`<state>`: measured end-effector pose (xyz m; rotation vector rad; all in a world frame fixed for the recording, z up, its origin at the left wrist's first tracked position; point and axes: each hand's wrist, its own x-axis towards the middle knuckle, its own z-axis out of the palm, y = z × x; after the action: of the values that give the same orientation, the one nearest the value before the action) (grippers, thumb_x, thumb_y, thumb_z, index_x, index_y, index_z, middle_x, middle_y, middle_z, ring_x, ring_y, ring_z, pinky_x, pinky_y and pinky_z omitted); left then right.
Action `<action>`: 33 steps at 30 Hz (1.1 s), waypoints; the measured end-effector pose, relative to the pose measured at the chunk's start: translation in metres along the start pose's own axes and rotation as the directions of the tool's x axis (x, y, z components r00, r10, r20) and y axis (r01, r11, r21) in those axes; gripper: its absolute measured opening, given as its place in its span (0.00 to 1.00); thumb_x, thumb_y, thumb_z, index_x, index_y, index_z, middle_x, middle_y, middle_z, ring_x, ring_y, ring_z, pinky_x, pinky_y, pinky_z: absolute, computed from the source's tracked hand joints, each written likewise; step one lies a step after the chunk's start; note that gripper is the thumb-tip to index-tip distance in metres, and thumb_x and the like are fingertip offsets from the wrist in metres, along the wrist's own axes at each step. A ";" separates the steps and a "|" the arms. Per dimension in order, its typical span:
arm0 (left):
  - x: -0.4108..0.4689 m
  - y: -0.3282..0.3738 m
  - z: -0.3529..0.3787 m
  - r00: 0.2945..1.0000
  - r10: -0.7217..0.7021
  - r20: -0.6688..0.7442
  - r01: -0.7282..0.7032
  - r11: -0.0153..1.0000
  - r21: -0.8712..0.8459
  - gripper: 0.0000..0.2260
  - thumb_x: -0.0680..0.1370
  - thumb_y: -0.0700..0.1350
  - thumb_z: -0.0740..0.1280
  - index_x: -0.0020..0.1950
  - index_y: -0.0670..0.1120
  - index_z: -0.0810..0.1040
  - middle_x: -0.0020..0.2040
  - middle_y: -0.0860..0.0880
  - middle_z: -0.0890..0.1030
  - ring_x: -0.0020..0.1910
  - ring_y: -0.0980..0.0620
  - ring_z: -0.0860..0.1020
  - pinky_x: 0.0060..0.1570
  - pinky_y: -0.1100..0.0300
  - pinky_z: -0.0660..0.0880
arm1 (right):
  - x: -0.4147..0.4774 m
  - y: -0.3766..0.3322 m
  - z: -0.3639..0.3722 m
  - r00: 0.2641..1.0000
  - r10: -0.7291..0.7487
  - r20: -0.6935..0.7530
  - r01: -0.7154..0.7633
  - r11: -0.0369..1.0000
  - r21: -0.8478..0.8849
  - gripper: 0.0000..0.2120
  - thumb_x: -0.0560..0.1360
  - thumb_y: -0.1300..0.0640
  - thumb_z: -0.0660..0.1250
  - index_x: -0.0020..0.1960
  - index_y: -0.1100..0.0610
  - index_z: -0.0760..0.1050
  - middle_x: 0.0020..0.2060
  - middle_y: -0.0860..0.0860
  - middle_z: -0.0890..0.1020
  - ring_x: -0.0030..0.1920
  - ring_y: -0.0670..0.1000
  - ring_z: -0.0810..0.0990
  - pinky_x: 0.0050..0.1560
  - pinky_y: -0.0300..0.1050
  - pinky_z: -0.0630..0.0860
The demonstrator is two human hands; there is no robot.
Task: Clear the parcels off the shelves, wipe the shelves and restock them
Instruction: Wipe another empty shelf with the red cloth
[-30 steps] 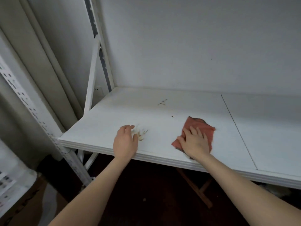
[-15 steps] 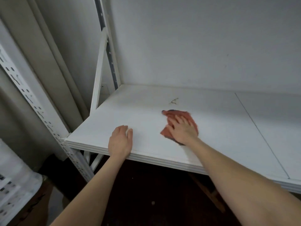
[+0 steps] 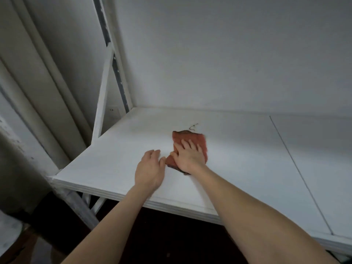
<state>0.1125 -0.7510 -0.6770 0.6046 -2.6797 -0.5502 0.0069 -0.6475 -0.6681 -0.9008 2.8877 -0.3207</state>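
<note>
**Wiping the white shelf with a red rag, both hands on the board**

So, head-cam view looking down at a white shelf (image 3: 114, 164) in a metal rack, with a plain pale wall (image 3: 228, 54) right behind its back edge. The reddish cloth (image 3: 198, 139) lies flat on the left board, roughly midway between the front edge and the back edge, and well in from the left edge.

The right hand (image 3: 187, 158) is palm-down on top of the cloth. Its fingers are spread and pretty much straight, so it's pressing the cloth rather than gripping it. The cloth pokes out past the fingertips on the far side and a bit at the wrist side too.

The left hand (image 3: 149, 169) sits flat on the bare board just left of the cloth and a little closer to the front edge. Its fingers are loose and it's holding nothing. Its thumb is right next to the cloth's near corner, but I can't tell if it actually touches.

A little dark squiggle mark (image 3: 193, 127) sits on the board just past the cloth's far edge, toward the back. A thin seam (image 3: 297, 168) runs front to back between this board and the one on the right. At the back left corner there's a slotted upright (image 3: 112, 60) with a white diagonal brace (image 3: 103, 92) leaning along the left edge.
</note>
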 end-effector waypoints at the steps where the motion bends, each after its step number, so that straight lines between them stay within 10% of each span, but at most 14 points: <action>1: 0.002 0.006 0.007 1.000 0.003 0.012 -0.003 1.000 0.022 0.19 0.82 0.49 0.54 0.70 0.42 0.69 0.70 0.42 0.69 0.70 0.45 0.66 0.68 0.52 0.63 | 0.001 0.017 -0.004 1.000 -0.011 -0.004 0.011 1.000 -0.001 0.26 0.81 0.40 0.46 0.78 0.44 0.55 0.78 0.48 0.53 0.78 0.53 0.50 0.76 0.53 0.45; 11: 0.002 0.008 0.017 0.997 0.021 0.069 -0.039 0.964 0.263 0.24 0.82 0.56 0.53 0.75 0.47 0.62 0.76 0.46 0.61 0.76 0.50 0.57 0.74 0.53 0.53 | 0.002 0.198 -0.044 0.839 0.537 -0.091 -0.539 0.842 0.000 0.29 0.81 0.41 0.44 0.79 0.53 0.51 0.78 0.57 0.51 0.78 0.60 0.47 0.76 0.58 0.44; 19: -0.002 0.010 0.016 0.998 0.038 0.042 -0.049 0.953 0.300 0.40 0.72 0.65 0.39 0.73 0.44 0.68 0.73 0.43 0.67 0.73 0.45 0.63 0.71 0.49 0.59 | 0.018 0.037 -0.006 0.995 0.099 -0.018 -0.099 0.995 -0.024 0.31 0.81 0.41 0.46 0.79 0.54 0.51 0.78 0.58 0.50 0.77 0.61 0.45 0.75 0.59 0.39; 24: -0.003 0.013 0.014 0.996 0.001 0.089 -0.029 0.949 0.315 0.42 0.69 0.65 0.35 0.75 0.47 0.63 0.75 0.45 0.63 0.75 0.47 0.59 0.72 0.52 0.55 | 0.016 0.057 -0.011 0.998 0.008 -0.060 -0.006 0.999 0.040 0.26 0.80 0.39 0.49 0.76 0.45 0.59 0.77 0.52 0.58 0.77 0.55 0.53 0.76 0.53 0.46; 33: 0.002 0.018 0.011 0.992 -0.013 0.122 -0.033 0.931 0.365 0.24 0.82 0.56 0.52 0.75 0.47 0.62 0.74 0.45 0.63 0.74 0.47 0.61 0.71 0.53 0.57 | -0.013 0.199 -0.039 0.798 0.560 -0.220 -0.557 0.826 0.083 0.23 0.82 0.45 0.50 0.72 0.51 0.67 0.73 0.58 0.63 0.75 0.59 0.58 0.75 0.54 0.51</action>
<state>0.1007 -0.7340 -0.6782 0.6727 -2.9254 -0.0796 -0.0982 -0.4737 -0.6755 0.0375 3.1794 -0.4065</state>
